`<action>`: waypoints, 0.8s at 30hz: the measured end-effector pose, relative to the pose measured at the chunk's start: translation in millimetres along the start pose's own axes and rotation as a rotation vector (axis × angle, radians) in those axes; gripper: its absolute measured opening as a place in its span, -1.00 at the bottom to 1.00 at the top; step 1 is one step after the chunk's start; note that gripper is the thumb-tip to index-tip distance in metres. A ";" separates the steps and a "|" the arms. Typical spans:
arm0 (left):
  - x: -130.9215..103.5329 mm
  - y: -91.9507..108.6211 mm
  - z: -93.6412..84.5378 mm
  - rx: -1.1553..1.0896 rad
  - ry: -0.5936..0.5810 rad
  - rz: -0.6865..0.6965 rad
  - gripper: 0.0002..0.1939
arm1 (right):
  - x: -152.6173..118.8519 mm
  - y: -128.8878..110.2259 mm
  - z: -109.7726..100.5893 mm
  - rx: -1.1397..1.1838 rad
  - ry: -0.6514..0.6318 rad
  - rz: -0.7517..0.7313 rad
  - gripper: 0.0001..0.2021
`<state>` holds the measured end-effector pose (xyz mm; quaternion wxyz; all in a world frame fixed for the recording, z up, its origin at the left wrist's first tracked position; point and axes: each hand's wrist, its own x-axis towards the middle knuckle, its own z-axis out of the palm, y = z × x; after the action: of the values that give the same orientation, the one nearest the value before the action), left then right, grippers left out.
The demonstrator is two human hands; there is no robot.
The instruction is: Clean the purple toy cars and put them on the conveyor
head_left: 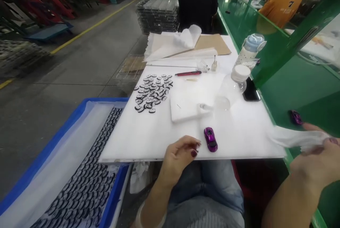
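A shiny purple toy car [210, 139] lies on the white tabletop near its front edge. Just left of it is my left hand [177, 157], fingers loosely bent and nothing visible between thumb and fingertips. Far to the right, my right hand [316, 162] grips a white cloth [294, 137], perhaps tissue, which trails leftward over the table's right edge. A finger of that hand reaches toward a second purple toy car [295, 117] on the green surface; whether it touches the car I cannot tell.
Small black-and-white pieces [152, 93] lie scattered at the table's left, with more in a blue tray [87, 104] below. A white foam pad [186, 105], clear bottle [231, 86], phone [251, 89], red pen-like cutter [188, 73] and drinking bottle [249, 49] stand around. Co-workers sit beyond.
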<state>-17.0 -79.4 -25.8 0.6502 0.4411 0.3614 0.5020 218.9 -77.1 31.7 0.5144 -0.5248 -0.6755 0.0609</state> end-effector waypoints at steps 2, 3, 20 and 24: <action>-1.0 -6.7 16.0 -0.277 -0.083 -0.107 -0.75 | -22.6 -4.2 6.7 0.051 -0.027 0.027 -0.82; -0.6 -10.1 22.4 -0.365 -0.100 -0.159 -0.73 | -33.0 -6.0 9.4 0.081 -0.035 0.035 -0.84; 0.2 -15.0 30.7 -0.365 0.043 -0.291 -0.64 | -37.6 -24.2 38.2 0.010 -0.102 -0.327 -0.82; 0.4 -14.7 30.8 -0.350 0.006 -0.293 -0.63 | -32.8 -24.0 31.7 -0.044 -0.106 -0.310 -0.83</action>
<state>16.0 -87.1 -28.8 0.7817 0.2631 0.3310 0.4584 176.7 -98.5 11.2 0.4696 -0.4216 -0.7757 -0.0063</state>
